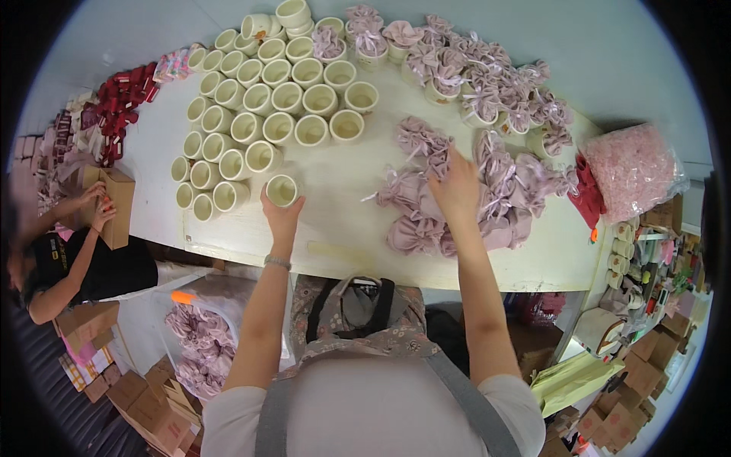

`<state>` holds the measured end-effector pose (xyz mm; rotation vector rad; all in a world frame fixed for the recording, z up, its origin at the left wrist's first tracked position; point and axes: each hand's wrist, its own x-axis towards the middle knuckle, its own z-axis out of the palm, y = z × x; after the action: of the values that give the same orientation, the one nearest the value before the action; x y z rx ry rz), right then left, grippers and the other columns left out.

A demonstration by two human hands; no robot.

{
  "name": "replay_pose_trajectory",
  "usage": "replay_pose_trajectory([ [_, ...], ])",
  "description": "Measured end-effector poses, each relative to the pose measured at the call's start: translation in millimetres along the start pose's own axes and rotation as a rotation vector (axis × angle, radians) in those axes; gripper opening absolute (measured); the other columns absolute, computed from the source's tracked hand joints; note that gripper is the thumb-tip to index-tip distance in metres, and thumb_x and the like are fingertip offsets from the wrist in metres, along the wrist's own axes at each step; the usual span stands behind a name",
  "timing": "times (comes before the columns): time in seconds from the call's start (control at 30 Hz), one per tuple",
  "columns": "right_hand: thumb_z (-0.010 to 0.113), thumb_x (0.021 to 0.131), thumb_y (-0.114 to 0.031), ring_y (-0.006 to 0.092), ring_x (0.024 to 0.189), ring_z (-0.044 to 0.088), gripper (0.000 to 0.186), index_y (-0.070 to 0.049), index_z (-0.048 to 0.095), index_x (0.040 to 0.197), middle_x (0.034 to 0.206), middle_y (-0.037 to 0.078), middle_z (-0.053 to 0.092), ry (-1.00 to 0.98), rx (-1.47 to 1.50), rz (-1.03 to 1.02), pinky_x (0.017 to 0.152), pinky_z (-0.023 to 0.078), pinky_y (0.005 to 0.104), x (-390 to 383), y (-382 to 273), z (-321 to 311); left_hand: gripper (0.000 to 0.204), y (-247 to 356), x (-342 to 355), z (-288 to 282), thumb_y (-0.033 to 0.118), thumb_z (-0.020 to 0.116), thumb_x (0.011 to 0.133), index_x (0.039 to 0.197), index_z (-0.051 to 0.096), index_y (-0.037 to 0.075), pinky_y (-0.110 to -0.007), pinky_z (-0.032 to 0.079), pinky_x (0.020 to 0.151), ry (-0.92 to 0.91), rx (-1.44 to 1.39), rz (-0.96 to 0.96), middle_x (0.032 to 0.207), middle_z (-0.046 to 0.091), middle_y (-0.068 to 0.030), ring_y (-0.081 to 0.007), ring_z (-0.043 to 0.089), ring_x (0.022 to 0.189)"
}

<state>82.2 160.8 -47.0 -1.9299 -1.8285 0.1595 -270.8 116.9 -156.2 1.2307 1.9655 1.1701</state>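
Observation:
My left hand (282, 215) grips a pale cream cup (282, 190) with its open mouth up, at the near edge of a large group of like cups (247, 128). Over a pile of dusty-pink drawstring pouches (415, 236) on the right, my right hand (458, 190) has its fingers closed round the gathered top of a pouch (432, 150). Ribbons hang from several of the pouches. My fingertips are partly hidden among the cloth.
Pouch-stuffed cups (487, 99) crowd the far right of the white table (327, 232). Right of them lies a clear bag of pink filling (636, 171). Dark red packets (126, 99) are heaped far left, where another person holds a cardboard box (116, 209). A pouch-filled bin (202, 335) stands below.

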Motion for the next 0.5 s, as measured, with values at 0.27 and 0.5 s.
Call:
replay_pose_trajectory([
  [0.27,0.071,0.074,-0.019,0.0268,0.104,0.061,0.062,-0.004,0.047,0.129,0.121,0.014,0.059,-0.476,0.642,0.214,0.096,0.042,0.0398,74,-17,43,0.08,57,-6,-59,0.017,0.083,0.063,0.128,0.042,0.0,-0.036,0.045,0.094,-0.23,-0.153,0.03,0.119,0.054,-0.011,-0.0238,0.055,0.108],
  [0.5,0.048,0.094,-0.024,0.026,0.116,0.053,0.04,-0.003,0.046,0.129,0.124,0.012,0.056,-0.527,2.0,0.654,0.099,0.044,0.041,-2,-157,-73,0.084,129,-32,-124,0.025,0.082,0.067,0.134,0.039,0.001,-0.034,0.041,0.098,-0.894,-0.944,-0.448,0.123,0.053,-0.0077,-0.0178,0.052,0.113],
])
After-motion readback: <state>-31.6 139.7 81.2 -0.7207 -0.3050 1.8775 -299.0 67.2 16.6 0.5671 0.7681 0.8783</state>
